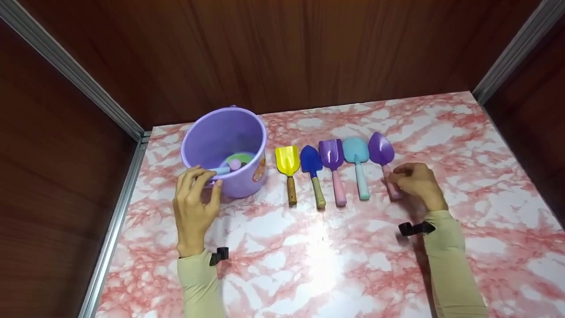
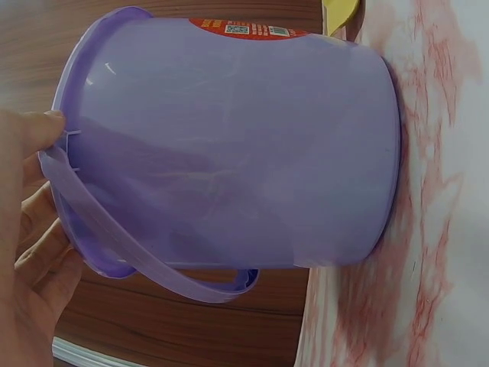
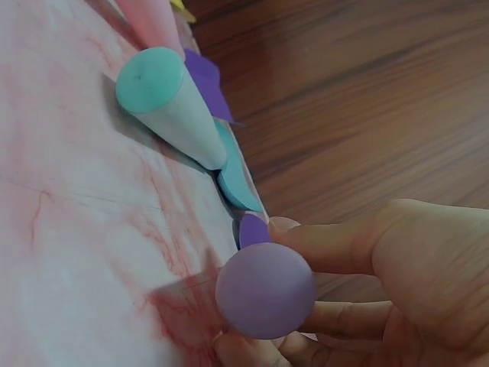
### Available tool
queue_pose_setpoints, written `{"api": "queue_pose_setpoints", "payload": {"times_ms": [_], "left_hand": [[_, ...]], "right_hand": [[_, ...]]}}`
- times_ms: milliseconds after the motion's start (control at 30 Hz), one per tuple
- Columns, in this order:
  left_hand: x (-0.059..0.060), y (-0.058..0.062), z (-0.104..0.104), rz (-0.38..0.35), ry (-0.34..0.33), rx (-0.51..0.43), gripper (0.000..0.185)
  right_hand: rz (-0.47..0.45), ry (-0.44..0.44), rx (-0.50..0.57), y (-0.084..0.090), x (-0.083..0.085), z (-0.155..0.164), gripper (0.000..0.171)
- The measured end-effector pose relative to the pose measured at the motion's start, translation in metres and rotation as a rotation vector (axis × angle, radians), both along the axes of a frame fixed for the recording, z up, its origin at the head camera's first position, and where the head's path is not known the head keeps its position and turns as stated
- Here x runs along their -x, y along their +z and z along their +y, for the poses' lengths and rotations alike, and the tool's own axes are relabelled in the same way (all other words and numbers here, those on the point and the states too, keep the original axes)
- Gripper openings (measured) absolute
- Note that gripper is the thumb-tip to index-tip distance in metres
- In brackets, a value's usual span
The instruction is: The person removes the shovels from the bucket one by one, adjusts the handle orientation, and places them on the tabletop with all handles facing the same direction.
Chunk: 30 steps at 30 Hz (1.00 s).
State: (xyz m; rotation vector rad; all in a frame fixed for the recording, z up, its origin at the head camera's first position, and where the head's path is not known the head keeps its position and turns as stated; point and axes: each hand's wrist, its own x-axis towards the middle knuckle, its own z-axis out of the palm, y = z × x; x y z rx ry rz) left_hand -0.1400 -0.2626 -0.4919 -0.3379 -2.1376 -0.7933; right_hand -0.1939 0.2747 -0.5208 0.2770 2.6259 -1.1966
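Marble-patterned table (image 1: 335,265): pink and white, it is carrying everything you are working with, inside dark wood-grain walls.
Bucket (image 1: 225,150): lilac plastic, it is standing upright at the table's left rear, with a few small toys lying in its bottom and its bail handle hanging down the near side.
Left hand (image 1: 194,198): you are resting it against the bucket's near rim; the thumb is touching the rim by the handle hinge, while the fingers (image 2: 38,252) are lying loosely curled behind the handle without clearly closing on it.
Row of spades: five are lying side by side, blades toward the wall — yellow spade (image 1: 288,170), blue spade (image 1: 312,172), purple scoop (image 1: 333,168), teal spade (image 1: 357,163) and purple spade (image 1: 383,159) at the right end.
Right hand (image 1: 417,183): you are pinching the purple spade's pink handle, thumb and fingers (image 3: 344,245) curling around it near its rounded end as it is lying on the table just beside the teal spade.
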Motion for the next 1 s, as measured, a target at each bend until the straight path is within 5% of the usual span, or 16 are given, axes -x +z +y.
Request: {"api": "queue_pose_setpoints", "payload": {"times_ms": [300, 633, 1000], "left_hand": [[0.003, 0.001, 0.002, -0.006, -0.005, 0.009, 0.022], [-0.001, 0.003, 0.002, -0.012, 0.027, 0.015, 0.022], [-0.003, 0.003, 0.003, -0.009, 0.031, 0.033, 0.024]], "right_hand": [[0.188, -0.044, -0.018, 0.024, -0.001, -0.020, 0.057], [0.503, 0.174, -0.126, 0.080, 0.048, -0.107, 0.026], [0.574, 0.416, -0.121, 0.133, 0.079, -0.205, 0.027]]}}
